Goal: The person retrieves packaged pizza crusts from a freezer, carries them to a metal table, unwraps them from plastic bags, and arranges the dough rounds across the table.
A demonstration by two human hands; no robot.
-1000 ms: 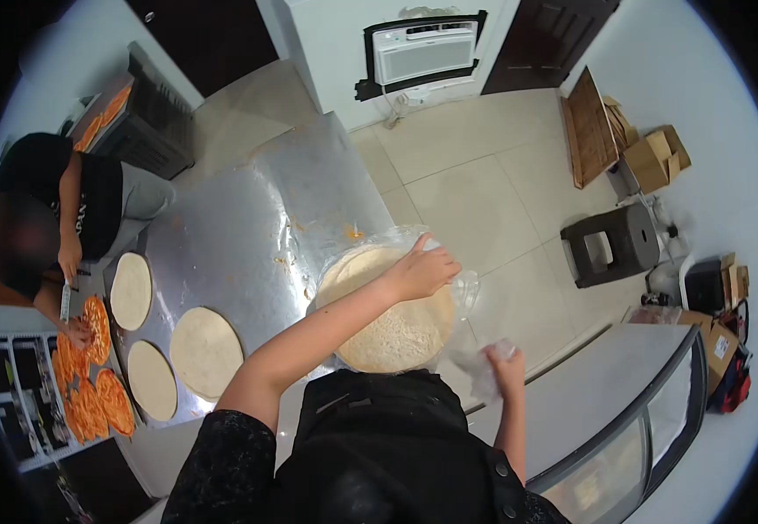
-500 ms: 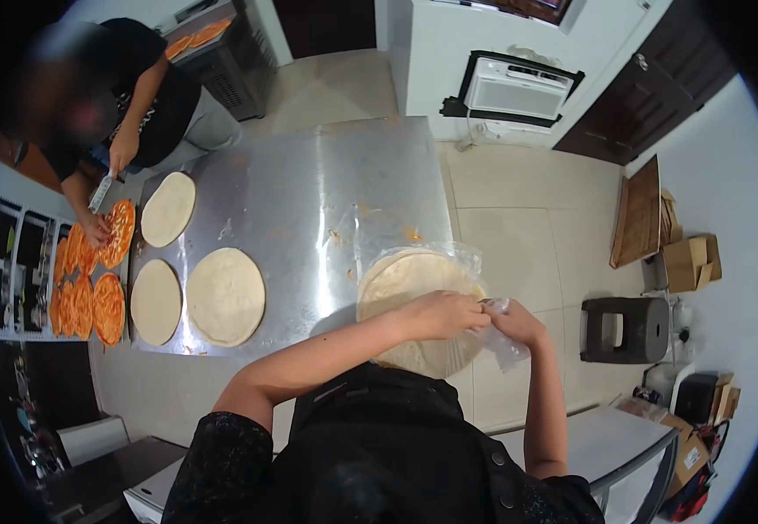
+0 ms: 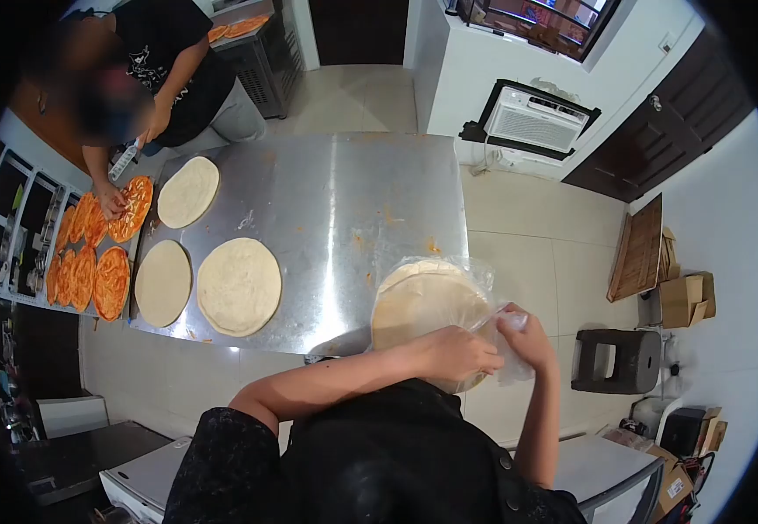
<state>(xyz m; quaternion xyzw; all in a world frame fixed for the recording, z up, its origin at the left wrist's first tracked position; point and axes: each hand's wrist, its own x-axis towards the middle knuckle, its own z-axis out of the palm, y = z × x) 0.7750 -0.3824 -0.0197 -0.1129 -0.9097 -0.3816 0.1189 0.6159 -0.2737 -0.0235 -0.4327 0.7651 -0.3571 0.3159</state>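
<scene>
At the table's near right corner lies a stack of round, pale pizza crusts (image 3: 422,301) inside a clear plastic bag (image 3: 515,363). My left hand (image 3: 459,351) reaches across the stack, its fingers closed on the bag near the gathered end. Just right of it, my right hand (image 3: 527,336) pinches the bunched plastic of the same bag. The crusts' near edge is partly hidden under my left forearm. Further left on the table are three bare dough rounds, the closest being a thick one (image 3: 239,286).
The steel table (image 3: 300,210) has orange smears. Across it a person (image 3: 178,79) holds a metal utensil over sauced pizza bases (image 3: 111,284) on the left. A dark stool (image 3: 616,360) stands to the right, with cardboard boxes (image 3: 686,299) beyond.
The camera view has shifted, moving the scene slightly down and right. My left hand has drawn a little toward my body, and a small gap now shows between my hands.
</scene>
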